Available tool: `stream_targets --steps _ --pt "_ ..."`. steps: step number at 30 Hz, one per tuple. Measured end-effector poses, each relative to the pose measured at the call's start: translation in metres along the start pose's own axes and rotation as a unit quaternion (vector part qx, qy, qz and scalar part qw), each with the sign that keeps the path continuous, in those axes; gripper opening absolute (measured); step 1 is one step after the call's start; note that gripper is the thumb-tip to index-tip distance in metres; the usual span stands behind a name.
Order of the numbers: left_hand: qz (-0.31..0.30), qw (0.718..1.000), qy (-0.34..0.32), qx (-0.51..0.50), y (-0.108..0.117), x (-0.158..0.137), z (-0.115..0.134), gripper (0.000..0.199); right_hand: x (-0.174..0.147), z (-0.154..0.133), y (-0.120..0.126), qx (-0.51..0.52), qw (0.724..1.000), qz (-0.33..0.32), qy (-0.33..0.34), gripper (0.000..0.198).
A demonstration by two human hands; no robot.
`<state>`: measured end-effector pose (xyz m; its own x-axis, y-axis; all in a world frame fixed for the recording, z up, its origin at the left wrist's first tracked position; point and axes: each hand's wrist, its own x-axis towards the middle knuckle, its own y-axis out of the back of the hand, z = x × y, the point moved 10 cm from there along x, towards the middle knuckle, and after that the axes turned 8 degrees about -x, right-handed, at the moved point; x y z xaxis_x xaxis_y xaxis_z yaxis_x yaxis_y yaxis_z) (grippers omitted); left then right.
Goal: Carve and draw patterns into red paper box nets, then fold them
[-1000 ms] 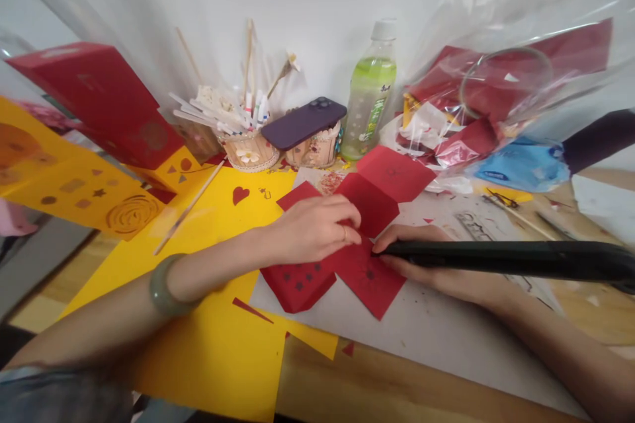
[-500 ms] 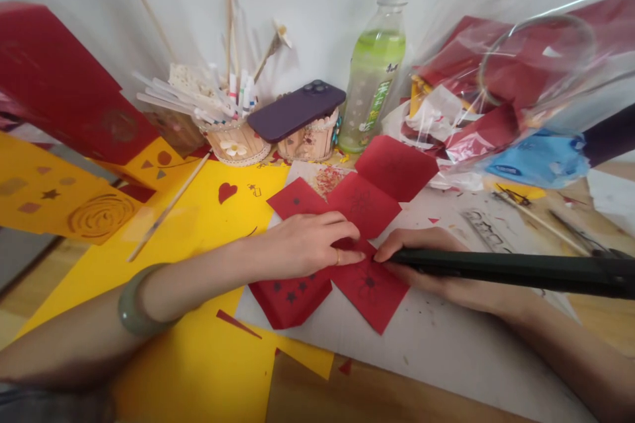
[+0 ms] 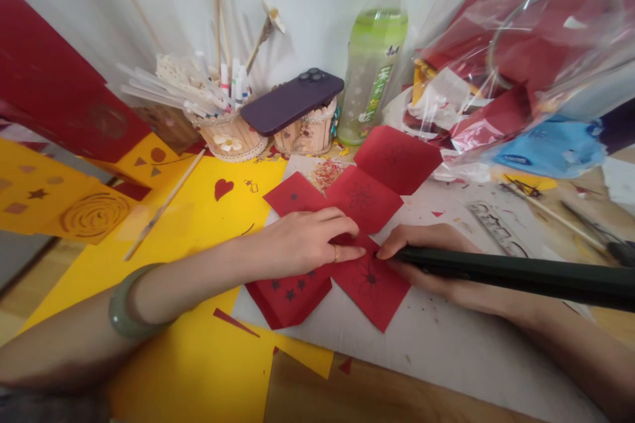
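Observation:
My left hand (image 3: 310,241) lies over a red paper cut-out (image 3: 391,301), fingers apart and pressing it down. A ring and a green bangle (image 3: 131,307) are on this arm. The folded-out paper has several square panels with drawn flowers and dark stars. My right hand (image 3: 421,254) is closed round a long, dark, pen-like tool (image 3: 520,274), its exact kind unclear. The fingertips and the tool's small tip meet the paper near the flower on the lower panel, close to my left fingertips. Grey board (image 3: 426,350) lies beneath.
Yellow card (image 3: 208,344) spreads to the left with a thin stick (image 3: 163,208) on it. At the back stand baskets of pens (image 3: 228,135), a phone (image 3: 292,102) and a green drink bottle (image 3: 377,66). A plastic bag (image 3: 496,92) and stencil (image 3: 496,228) lie right.
The view has shifted slightly. Both hands stay at nearly the same place on the red paper, and the dark tool's far end sits a little lower in the picture.

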<state>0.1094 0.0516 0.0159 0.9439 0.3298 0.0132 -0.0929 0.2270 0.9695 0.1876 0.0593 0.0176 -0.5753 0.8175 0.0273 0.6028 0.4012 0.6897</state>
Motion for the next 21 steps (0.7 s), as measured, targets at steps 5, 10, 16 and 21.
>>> stream_targets --steps 5,10,16,21 --pt "-0.011 1.0 0.012 -0.024 0.0 0.001 -0.002 0.034 0.0 -0.001 0.0 -0.004 1.0 0.009 0.008 0.009" --pt "-0.012 0.997 0.033 -0.07 -0.001 0.002 -0.006 0.032 -0.002 0.001 0.0 -0.009 1.0 0.008 0.001 0.01" --pt "0.009 0.992 0.073 -0.102 -0.002 0.0 -0.013 0.03 -0.003 0.004 0.001 -0.02 1.0 0.007 -0.021 0.008" --pt "0.022 0.998 -0.01 -0.051 0.003 -0.002 -0.003 0.032 -0.002 0.003 -0.001 -0.025 0.999 0.004 -0.024 0.008"
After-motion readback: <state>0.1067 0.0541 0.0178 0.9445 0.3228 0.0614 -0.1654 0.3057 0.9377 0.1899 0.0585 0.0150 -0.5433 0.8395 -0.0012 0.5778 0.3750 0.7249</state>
